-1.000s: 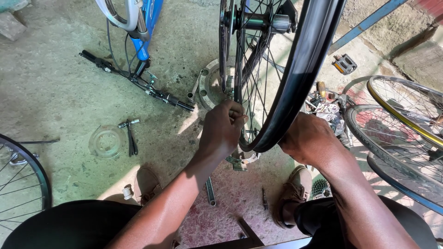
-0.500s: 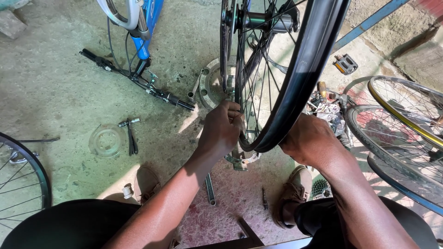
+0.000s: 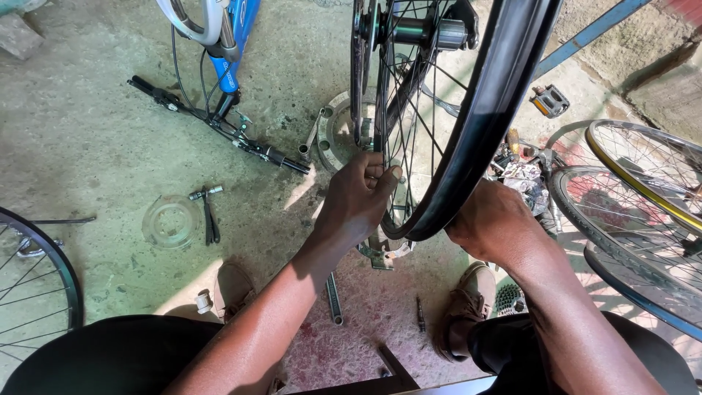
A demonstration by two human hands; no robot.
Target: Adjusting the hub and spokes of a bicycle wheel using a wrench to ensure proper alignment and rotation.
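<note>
**Workshop floor and lighting**

Rough grey-green concrete floor (image 3: 88, 132), stained, changing to a reddish speckled patch (image 3: 365, 322) near centre. Strong sunlight falls from the right, casting hard shadows. A blue metal bar (image 3: 592, 33) crosses the far right; a stone block (image 3: 18, 33) lies far left.

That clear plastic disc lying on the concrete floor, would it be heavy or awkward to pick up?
The clear disc looks thin and see-through, so it is probably light and a bit bendy. Lying flat on the floor, it may be fiddly to lift by its edge. It shouldn't roll.
</note>
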